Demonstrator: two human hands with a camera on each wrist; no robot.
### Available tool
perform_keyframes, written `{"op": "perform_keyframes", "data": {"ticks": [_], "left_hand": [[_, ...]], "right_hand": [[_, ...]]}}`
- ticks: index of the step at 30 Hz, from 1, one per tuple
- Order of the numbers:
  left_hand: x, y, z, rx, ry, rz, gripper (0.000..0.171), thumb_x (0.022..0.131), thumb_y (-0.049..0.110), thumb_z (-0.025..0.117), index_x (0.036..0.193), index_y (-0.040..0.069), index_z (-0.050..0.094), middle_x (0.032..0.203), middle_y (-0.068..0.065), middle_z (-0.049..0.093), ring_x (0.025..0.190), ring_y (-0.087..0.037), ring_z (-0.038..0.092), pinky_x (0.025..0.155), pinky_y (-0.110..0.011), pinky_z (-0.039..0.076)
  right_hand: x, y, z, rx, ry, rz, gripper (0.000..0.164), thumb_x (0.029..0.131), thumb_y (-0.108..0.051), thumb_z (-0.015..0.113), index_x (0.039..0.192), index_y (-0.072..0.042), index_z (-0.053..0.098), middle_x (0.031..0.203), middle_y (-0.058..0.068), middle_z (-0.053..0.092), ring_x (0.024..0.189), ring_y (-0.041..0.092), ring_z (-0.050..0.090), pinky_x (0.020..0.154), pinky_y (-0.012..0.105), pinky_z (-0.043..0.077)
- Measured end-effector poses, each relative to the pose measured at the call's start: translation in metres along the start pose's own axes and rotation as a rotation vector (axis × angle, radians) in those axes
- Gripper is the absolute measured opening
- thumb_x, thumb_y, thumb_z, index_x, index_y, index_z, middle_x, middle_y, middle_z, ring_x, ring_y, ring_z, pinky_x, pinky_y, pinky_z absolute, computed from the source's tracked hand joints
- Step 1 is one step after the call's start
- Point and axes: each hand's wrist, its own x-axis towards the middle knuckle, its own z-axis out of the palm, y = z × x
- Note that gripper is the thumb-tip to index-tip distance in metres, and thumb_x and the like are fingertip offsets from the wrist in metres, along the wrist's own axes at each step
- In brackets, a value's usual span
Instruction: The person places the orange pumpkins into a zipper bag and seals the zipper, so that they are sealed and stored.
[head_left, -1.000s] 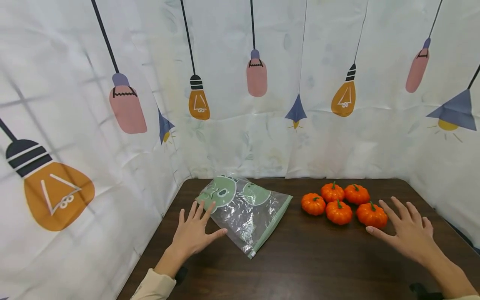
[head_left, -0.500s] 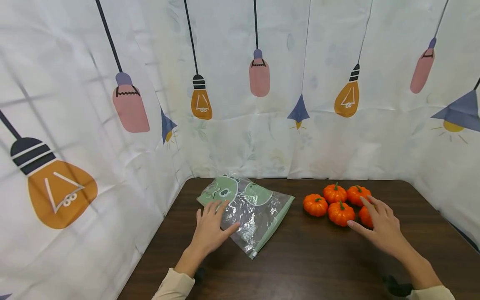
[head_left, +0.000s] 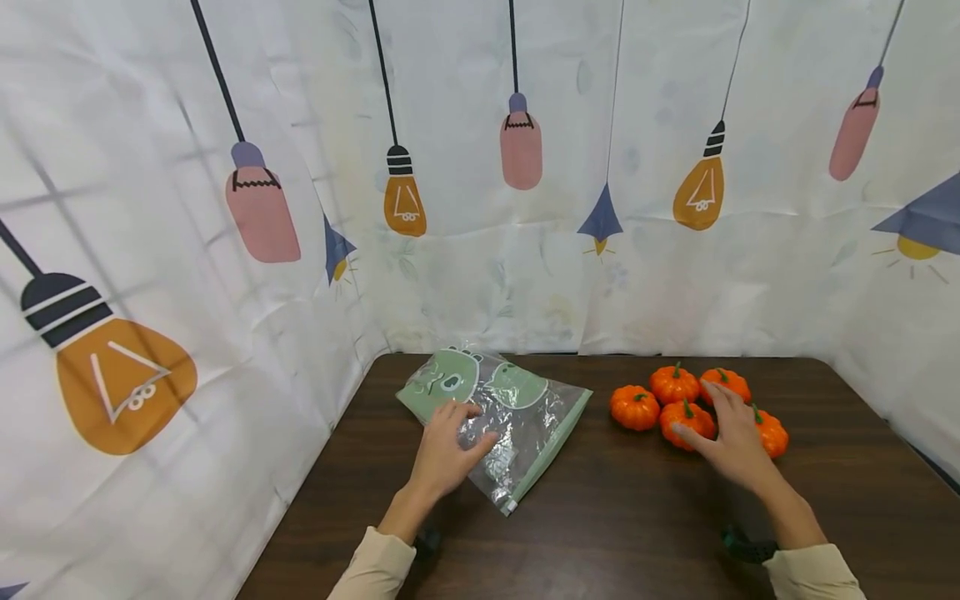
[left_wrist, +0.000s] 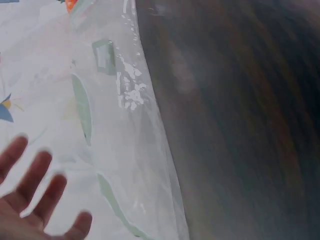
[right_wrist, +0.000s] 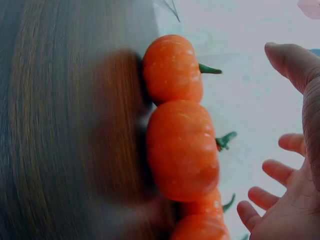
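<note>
Bag (head_left: pixel 528 421): clear, crinkled plastic, green animal prints, slider edge; lies flat on the wood-grain table (head_left: pixel 600 533). Pumpkins (head_left: pixel 634 410), five: glossy, squat, ribbed, green-stemmed; cluster right of the bag, the rightmost partly hidden. Left hand (head_left: pixel 442 458): loosely spread, holds nothing, at the bag; contact cannot be told. Right hand (head_left: pixel 731 442): spread wide, holds nothing, at the pumpkins. Pale patch (head_left: pixel 501 460) on the bag: too small to read.

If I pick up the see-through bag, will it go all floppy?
Probably floppy: the bag looks like thin, crinkled film. Its green edge strip runs nearly straight, so that side may bend less. The shiny glints suggest a smooth surface that might feel slippery.
</note>
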Motion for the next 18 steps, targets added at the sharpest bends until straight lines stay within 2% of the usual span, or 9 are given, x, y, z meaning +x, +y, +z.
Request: {"op": "perform_keyframes", "data": {"ticks": [3, 7, 14, 18], "left_hand": [[0.002, 0.004, 0.003, -0.017, -0.019, 0.042, 0.035, 0.085, 0.038, 0.078, 0.106, 0.011, 0.071, 0.104, -0.003, 0.071, 0.104, -0.023, 0.061, 0.095, -0.047, 0.049], [0.004, 0.010, 0.008, -0.028, -0.058, 0.075, 0.026, 0.083, 0.033, 0.081, 0.097, 0.012, 0.073, 0.094, -0.002, 0.072, 0.093, -0.021, 0.064, 0.085, -0.039, 0.051], [0.006, 0.017, 0.019, -0.048, -0.103, 0.119, 0.020, 0.080, 0.027, 0.083, 0.090, 0.014, 0.072, 0.084, 0.002, 0.072, 0.081, -0.016, 0.068, 0.076, -0.030, 0.054], [0.006, 0.020, 0.024, -0.071, -0.140, 0.124, 0.020, 0.080, 0.023, 0.084, 0.090, 0.012, 0.071, 0.085, -0.002, 0.072, 0.080, -0.019, 0.069, 0.074, -0.030, 0.055]], "right_hand": [[0.003, 0.002, 0.003, 0.007, -0.014, 0.039, 0.093, 0.094, -0.042, 0.070, 0.158, 0.004, 0.021, 0.157, 0.040, 0.021, 0.138, 0.066, 0.018, 0.099, 0.083, 0.021], [0.006, 0.004, 0.006, 0.011, -0.022, 0.062, 0.094, 0.094, -0.043, 0.070, 0.157, 0.006, 0.021, 0.156, 0.039, 0.020, 0.137, 0.065, 0.019, 0.099, 0.082, 0.024], [0.011, 0.009, 0.013, 0.014, -0.063, 0.096, 0.096, 0.095, -0.047, 0.068, 0.157, 0.007, 0.019, 0.156, 0.040, 0.020, 0.137, 0.066, 0.021, 0.100, 0.082, 0.026], [0.011, 0.015, 0.021, 0.012, -0.069, 0.108, 0.097, 0.094, -0.048, 0.068, 0.157, 0.007, 0.019, 0.156, 0.040, 0.019, 0.137, 0.066, 0.021, 0.100, 0.081, 0.027]]}}
